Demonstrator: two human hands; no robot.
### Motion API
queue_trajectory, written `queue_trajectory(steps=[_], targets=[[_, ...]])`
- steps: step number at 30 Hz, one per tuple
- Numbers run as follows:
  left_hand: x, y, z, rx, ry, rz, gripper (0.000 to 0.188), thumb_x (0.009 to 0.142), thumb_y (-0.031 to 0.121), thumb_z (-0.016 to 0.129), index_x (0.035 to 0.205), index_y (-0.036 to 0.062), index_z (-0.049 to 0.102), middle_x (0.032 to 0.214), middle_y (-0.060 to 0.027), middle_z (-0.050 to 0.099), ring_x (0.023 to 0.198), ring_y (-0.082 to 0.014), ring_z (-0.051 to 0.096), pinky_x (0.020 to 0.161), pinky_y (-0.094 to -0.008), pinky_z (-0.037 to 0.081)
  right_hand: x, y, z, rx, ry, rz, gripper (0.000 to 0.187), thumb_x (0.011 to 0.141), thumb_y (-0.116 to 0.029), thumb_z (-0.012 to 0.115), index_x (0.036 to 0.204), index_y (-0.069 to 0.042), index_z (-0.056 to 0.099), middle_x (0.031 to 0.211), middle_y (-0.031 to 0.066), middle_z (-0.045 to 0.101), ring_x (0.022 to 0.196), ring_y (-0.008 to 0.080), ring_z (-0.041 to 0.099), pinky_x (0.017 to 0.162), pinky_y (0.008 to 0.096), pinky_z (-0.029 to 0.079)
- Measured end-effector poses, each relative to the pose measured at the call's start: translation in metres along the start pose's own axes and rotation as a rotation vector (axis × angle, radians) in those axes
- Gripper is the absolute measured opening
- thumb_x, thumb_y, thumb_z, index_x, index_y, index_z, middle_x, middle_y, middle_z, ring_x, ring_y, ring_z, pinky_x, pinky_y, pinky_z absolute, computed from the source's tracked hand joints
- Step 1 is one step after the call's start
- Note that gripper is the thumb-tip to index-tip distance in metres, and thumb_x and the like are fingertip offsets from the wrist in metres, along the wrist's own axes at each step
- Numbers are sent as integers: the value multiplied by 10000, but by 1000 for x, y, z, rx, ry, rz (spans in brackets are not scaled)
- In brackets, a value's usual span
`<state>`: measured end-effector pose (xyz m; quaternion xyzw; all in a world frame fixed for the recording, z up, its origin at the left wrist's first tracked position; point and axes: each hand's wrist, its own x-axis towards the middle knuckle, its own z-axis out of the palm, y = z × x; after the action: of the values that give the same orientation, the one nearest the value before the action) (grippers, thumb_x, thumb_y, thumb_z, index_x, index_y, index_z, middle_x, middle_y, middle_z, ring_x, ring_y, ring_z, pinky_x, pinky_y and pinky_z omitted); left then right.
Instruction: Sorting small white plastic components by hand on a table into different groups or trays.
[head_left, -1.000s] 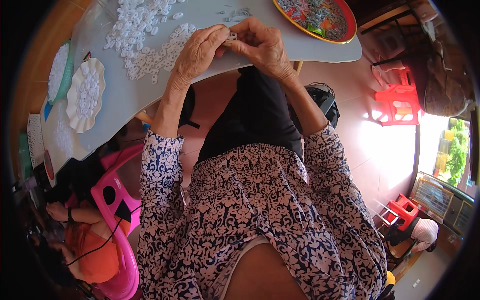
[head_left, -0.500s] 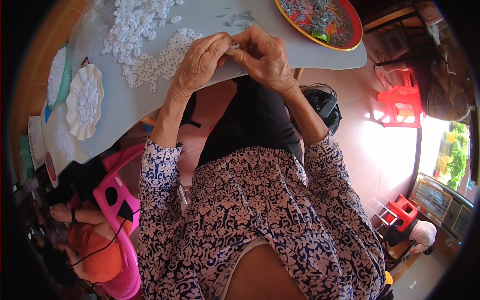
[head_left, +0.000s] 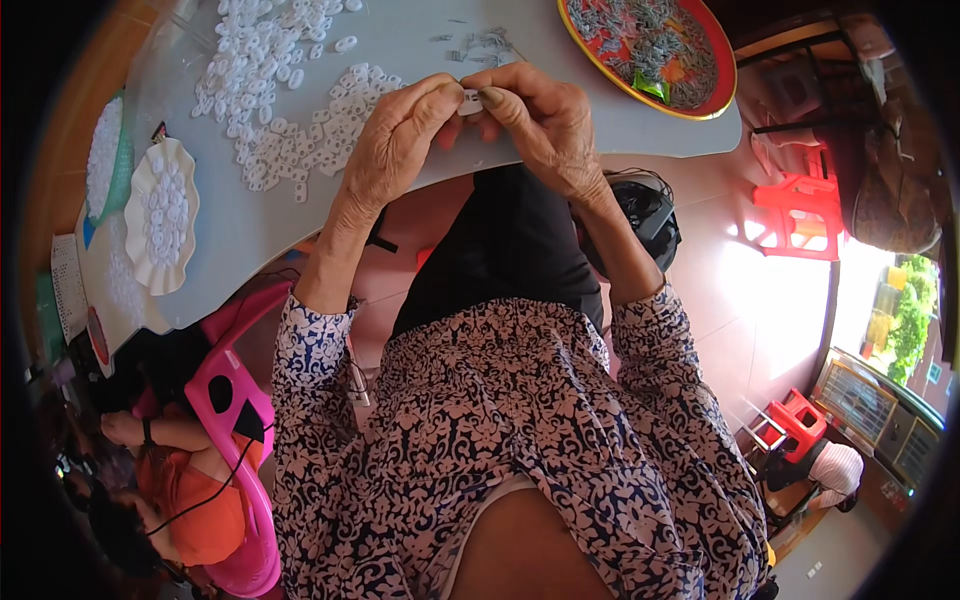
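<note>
Fingertips [head_left: 449, 93] of the left hand [head_left: 392, 135] and right hand [head_left: 550, 122] meet above the near edge of a gray table [head_left: 225, 235], pinching a small white plastic piece [head_left: 471, 103] between them. Half a second earlier, the right fingers curl over more of it; now they open outward, the right thumb sits at its right end and more of its pale face shows. The change suggests a shift of grip, with this one piece still being worked rather than set down. The table's place in view also shifts slightly, likely a movement of the head.

Hard to make out are the underside of the pinch, the piece's exact shape and whether any gray metal bit is held with it. Similar bits lie loose on the table [head_left: 487, 42] beyond the hands and fill a red, gold-rimmed tray [head_left: 724, 72], cut off by the upper edge. That edge also crops the larger heap of white pieces [head_left: 255, 65]; a flatter spread [head_left: 340, 115] lies beside the left hand.
</note>
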<state>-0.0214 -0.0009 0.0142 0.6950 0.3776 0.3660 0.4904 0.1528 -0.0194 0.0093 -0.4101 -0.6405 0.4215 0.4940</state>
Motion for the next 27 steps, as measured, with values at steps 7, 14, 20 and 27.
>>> queue_trajectory(steps=[7, 14, 20, 27], targets=[[2, 7, 1, -22, 2, 38, 323, 956, 307, 434, 829, 20, 509, 643, -27, 470, 621, -118, 425, 595, -269, 377, 1, 2, -6, 53, -15, 25, 159, 881, -115, 604, 959, 22, 625, 735, 31, 639, 629, 62, 547, 582, 208, 462], [-8, 4, 11, 70, 148, 102, 123, 861, 101, 558, 923, 8, 505, 669, -65, 536, 609, -161, 506, 593, -295, 434, 5, -4, -2, 186, 5, 156, 122, 855, -68, 621, 932, 27, 617, 772, 21, 624, 656, 48, 547, 595, 187, 456], [-23, 5, 26, 9, 305, 115, 214, 825, 52, 594, 1000, 13, 476, 639, -77, 544, 599, -155, 542, 574, -281, 442, 89, -27, -42, -207, 187, -232, 108, 849, -64, 575, 888, 20, 630, 703, 2, 600, 646, 49, 551, 588, 199, 449], [-23, -3, 30, -131, 375, 66, 102, 869, 77, 552, 942, 22, 505, 680, -9, 500, 636, -78, 478, 616, -217, 399, 202, -15, -101, -952, 364, -528, 113, 789, -103, 618, 785, 5, 650, 671, 134, 618, 545, 208, 591, 544, 320, 472]])
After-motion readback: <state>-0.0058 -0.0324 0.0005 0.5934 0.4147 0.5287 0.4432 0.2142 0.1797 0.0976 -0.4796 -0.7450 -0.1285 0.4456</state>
